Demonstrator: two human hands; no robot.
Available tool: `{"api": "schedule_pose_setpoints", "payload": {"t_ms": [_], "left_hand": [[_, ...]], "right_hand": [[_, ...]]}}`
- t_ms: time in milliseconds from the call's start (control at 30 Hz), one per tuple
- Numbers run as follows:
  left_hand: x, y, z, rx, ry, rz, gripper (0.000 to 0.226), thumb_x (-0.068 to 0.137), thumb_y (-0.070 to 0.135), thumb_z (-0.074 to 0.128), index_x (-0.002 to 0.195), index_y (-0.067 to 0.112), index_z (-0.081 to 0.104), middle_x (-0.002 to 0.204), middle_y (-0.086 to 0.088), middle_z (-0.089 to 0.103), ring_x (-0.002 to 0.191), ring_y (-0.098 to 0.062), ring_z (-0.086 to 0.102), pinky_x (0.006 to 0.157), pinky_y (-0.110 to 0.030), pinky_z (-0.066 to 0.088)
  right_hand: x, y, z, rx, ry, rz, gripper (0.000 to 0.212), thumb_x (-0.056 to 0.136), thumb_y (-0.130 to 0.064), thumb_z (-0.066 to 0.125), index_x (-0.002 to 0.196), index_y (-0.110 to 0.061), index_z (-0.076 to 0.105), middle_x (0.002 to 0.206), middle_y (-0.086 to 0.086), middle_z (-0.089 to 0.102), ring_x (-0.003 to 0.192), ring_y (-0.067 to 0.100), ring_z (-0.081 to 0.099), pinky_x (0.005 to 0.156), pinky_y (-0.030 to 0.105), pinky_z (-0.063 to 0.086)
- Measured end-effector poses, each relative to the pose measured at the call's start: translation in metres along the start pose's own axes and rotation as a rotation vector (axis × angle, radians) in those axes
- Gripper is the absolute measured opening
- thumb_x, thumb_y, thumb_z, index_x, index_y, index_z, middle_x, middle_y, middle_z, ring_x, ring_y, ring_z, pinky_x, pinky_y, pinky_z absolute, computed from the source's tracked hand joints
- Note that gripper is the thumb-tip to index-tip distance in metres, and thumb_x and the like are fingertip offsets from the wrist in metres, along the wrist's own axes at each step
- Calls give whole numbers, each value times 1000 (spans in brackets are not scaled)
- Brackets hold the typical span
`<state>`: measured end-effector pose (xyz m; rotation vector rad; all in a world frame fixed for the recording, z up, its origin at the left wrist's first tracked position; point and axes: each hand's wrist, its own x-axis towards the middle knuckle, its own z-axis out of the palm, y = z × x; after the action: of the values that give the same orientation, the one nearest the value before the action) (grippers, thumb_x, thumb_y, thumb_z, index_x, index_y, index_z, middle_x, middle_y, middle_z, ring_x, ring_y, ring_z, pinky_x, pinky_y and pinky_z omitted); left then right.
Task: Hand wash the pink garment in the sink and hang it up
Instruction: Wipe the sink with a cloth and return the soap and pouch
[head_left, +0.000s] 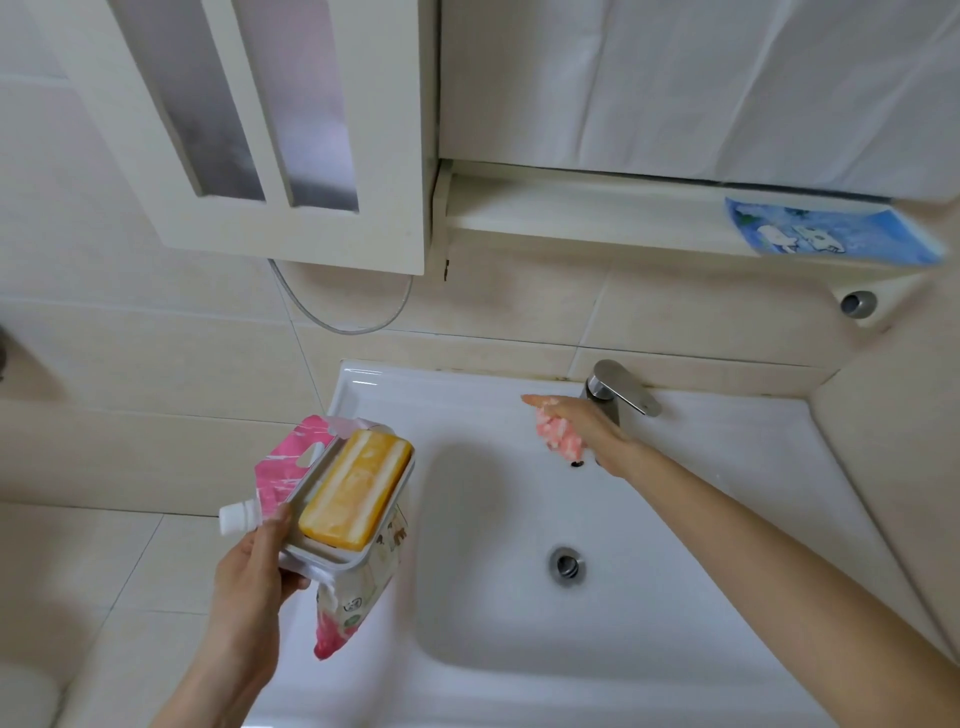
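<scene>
My right hand (587, 431) reaches over the back of the white sink (519, 405), closed around a small bunched pink garment (560, 439), just in front of the chrome faucet (615, 389). My left hand (249, 571) hovers over the sink's left rim, gripping a white soap dish (311, 556) that carries a yellow soap bar (356, 491), together with a pink and white spouted detergent pouch (291, 462) held underneath it. The basin is dry, with the drain (566, 564) open.
A white wall cabinet (270, 156) hangs above left, a hose looping below it. A shelf under the covered mirror holds a blue packet (831, 234). Beige tiled walls enclose the sink on the left, back and right.
</scene>
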<state>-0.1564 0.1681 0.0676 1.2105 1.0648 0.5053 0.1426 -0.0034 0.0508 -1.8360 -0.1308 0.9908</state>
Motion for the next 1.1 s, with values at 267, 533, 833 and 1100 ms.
{"api": "schedule_pose_setpoints", "payload": {"t_ms": [267, 533, 833, 1100], "left_hand": [[-6, 2, 5, 6, 21, -7, 33, 100, 27, 42, 75, 9, 55, 75, -12, 55, 70, -23, 48, 66, -35, 42], [-11, 5, 10, 22, 29, 0, 35, 100, 24, 41, 78, 2, 56, 75, -15, 53, 71, -24, 46, 64, -35, 40], [-15, 8, 21, 4, 42, -8, 35, 100, 26, 41, 76, 6, 57, 78, -17, 59, 75, -29, 52, 76, -41, 43], [-19, 8, 28, -6, 106, -59, 30, 99, 30, 42, 79, 13, 56, 86, -15, 60, 77, -27, 55, 84, -47, 43]], "right_hand": [[-3, -31, -4, -786, 282, -348, 48, 99, -47, 35, 96, -16, 71, 107, 0, 69, 109, 25, 57, 92, 34, 38], [3, -53, -9, -890, 370, -529, 45, 91, -38, 47, 58, -15, 68, 76, 0, 67, 86, 21, 56, 90, 33, 40], [4, -52, -16, -99, 232, -446, 34, 97, -31, 50, 90, -9, 74, 92, 16, 72, 86, 24, 69, 81, 23, 51], [24, -26, -9, 151, 253, -263, 36, 98, -34, 47, 82, -8, 64, 75, 6, 67, 69, 17, 65, 60, 24, 49]]}}
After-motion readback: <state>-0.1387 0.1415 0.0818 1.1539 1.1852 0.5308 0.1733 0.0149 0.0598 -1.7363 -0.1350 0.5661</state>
